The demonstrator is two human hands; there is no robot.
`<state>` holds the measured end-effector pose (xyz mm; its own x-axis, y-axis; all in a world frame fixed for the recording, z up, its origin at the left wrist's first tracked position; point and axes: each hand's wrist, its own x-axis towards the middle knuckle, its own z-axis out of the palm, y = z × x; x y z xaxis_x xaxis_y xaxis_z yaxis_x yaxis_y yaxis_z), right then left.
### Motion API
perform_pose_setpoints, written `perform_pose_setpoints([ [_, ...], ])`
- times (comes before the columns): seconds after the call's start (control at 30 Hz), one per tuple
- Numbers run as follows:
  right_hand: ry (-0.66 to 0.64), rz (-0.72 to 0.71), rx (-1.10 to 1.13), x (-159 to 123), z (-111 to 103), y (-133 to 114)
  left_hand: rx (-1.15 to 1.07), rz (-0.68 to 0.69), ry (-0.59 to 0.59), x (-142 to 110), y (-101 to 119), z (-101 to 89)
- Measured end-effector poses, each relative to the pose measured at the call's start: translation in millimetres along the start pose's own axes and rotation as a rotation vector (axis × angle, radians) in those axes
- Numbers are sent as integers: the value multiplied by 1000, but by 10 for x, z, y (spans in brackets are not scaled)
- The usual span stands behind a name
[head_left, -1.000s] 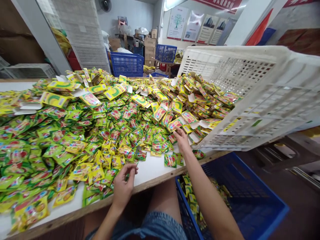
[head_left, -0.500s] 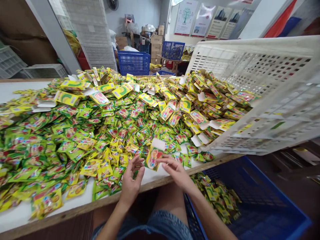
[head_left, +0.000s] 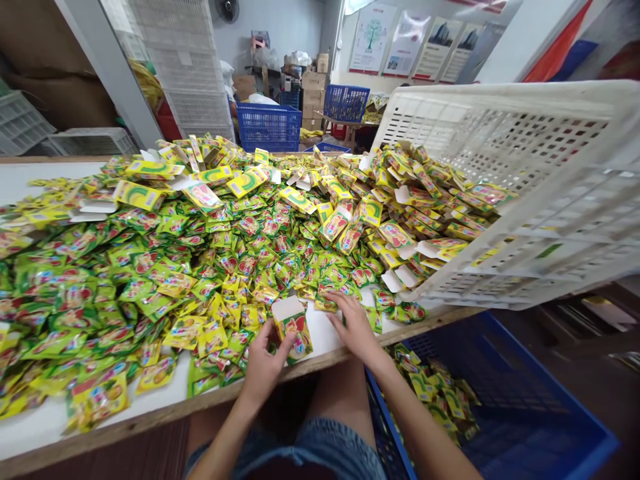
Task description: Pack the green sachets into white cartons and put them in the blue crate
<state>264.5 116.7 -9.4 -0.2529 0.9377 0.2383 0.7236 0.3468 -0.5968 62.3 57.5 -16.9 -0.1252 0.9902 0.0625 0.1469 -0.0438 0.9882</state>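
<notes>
Near the table's front edge, my left hand (head_left: 266, 359) grips a small cardboard box (head_left: 295, 333) by its left side, thumb in front. The box is upright, with its white top flap raised and fruit pictures on its face. To the right, my right hand (head_left: 354, 327) is stretched out palm down, fingers apart, the fingertips at a yellow sachet (head_left: 325, 305) on the white tabletop (head_left: 320, 337). Whether they press on the sachet I cannot tell. Beyond both hands spreads a heap of green and yellow sachets (head_left: 250, 257).
More small boxes (head_left: 400, 193) with open flaps spill from a tipped white crate (head_left: 500, 133) at the right. A blue crate (head_left: 525, 400) with filled boxes (head_left: 440, 393) stands below the table's wooden edge (head_left: 150, 410). Blue baskets (head_left: 269, 127) stand farther back.
The box has moved left and down, from between both hands into my left hand alone. My right hand has let go of it and moved forward to the sachets.
</notes>
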Motion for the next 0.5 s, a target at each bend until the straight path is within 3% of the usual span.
perform_pose_setpoints([
  [0.13, -86, -27, -182, -6, 46, 54, -20, 1, -2, 8, 16, -6],
  [0.5, -117, -16, -190, -100, 48, -18, -8, 14, 46, 12, 10, 26],
])
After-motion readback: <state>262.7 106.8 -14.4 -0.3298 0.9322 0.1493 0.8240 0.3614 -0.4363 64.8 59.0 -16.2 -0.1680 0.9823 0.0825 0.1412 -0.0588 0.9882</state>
